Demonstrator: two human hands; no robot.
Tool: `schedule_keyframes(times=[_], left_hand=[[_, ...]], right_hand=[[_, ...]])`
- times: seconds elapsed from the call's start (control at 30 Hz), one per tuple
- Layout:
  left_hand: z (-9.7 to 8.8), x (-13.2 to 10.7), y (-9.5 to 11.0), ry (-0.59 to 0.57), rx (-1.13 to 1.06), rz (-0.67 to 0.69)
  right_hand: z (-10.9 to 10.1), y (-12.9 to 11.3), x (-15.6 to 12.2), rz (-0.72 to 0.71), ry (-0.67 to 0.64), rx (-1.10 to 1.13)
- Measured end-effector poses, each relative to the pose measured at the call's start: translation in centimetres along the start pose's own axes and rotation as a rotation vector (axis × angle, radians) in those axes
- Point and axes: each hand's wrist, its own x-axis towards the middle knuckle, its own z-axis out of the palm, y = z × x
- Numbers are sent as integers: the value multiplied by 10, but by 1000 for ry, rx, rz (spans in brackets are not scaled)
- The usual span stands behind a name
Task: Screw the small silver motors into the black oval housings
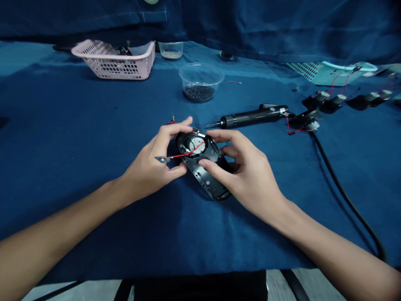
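Both hands hold an oval black plastic housing [203,165] on the blue cloth. Inside it sits a round white-and-silver disc [196,145], possibly a small speaker. My left hand [150,163] grips its upper left side, and a red wire [184,155] runs past those fingers to a flat metal terminal [162,159]. My right hand [244,175] wraps the housing's right side, with the thumb on its rim. The hands hide part of the housing.
A black electric screwdriver [250,117] lies just beyond my hands. Behind stand a pink plastic basket [112,67], a clear bowl of small black parts [200,81] and a clear cup [171,50]. Several black wired units [344,102] and a black cable [347,200] lie right.
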Motion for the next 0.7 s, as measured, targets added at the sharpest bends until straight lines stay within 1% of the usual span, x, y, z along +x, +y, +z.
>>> schedule_keyframes(times=[0.1,0.17,0.23,0.3,0.33,0.4,0.47,0.53,0.6,0.63,0.67,0.7], left_hand=[[-1,0,0,-7,15,-8],[-2,1,0,-31,53,-57],[-1,1,0,-75,110,-126],[2,1,-2,-117,180,-160],[3,1,-4,-129,218,-150],[2,-1,-8,-161,301,-80],[-5,-3,-9,-217,391,9],[-17,-4,-6,-312,479,57],[-31,-4,1,-430,539,10],[-36,-3,5,-458,549,-38],[-40,-1,8,-451,548,-87],[-43,1,11,-402,532,-138]], right_hand=[[1,0,0,-9,17,-31],[1,-1,1,0,23,-75],[-1,-2,2,21,-1,-122],[-2,-3,3,44,-50,-184],[-3,-2,4,49,-79,-224],[-3,-2,5,44,-129,-305],[-3,-1,5,27,-161,-356],[-3,-2,5,18,-173,-385],[-4,-4,5,27,-192,-417],[-5,-5,5,34,-207,-439],[-6,-7,6,40,-225,-464],[-7,-8,6,44,-243,-488]])
